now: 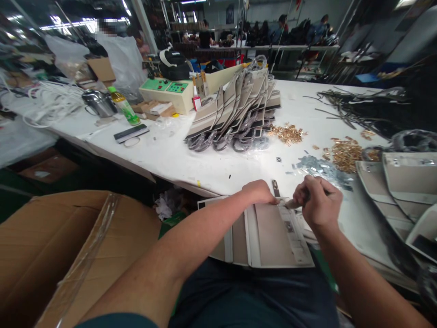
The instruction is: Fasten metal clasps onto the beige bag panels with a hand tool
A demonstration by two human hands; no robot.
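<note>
A flat beige panel [269, 237] lies across the person's lap and the near edge of the white surface [191, 159], its long axis running away from the body, from the lap toward the surface. Both hands meet at its far end. The left hand [259, 192] rests knuckles-up on the far left corner of the panel, fingers curled under and pressing it down; whether it pinches anything cannot be told from this angle. The right hand [319, 202] is closed into a loose fist just to the right of the far edge, gripping a slim tool [290, 203] whose tip points left, toward the left hand, and sits at the pale strip [293, 234] that runs along the panel's right side. The two hands are near each other but apart, with a small dark strap piece [275, 187] showing between them on the surface. The right hand is the one nearer the strip; the left is nearer the panel's middle. Just beyond the hands lie a scatter of small silver metal pieces [316, 166] and, further out, heaps of brass fittings [346, 152], both nearer to the right arm than to the left. A leaning row of similar panels [239, 109] stands well apart, further back on the surface, and an open cardboard box [68, 246] sits beside the left arm.
</note>
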